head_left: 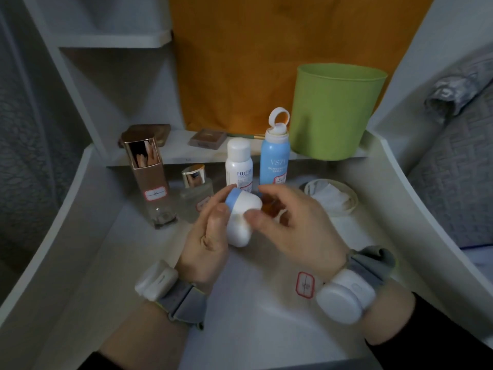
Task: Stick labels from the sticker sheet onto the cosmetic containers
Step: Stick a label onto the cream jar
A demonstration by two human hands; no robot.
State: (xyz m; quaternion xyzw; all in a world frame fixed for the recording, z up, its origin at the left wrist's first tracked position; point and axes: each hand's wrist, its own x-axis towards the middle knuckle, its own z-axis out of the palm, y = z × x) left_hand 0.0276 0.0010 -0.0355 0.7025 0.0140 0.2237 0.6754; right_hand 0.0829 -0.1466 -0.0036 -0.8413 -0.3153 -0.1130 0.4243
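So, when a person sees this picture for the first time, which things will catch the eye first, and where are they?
First, the centre: the left hand and right hand hold a white bottle with a blue band above the table. Behind, a bright green bin stands at the back right, before an orange panel. A red-bordered label lies on the table beside the right wrist.
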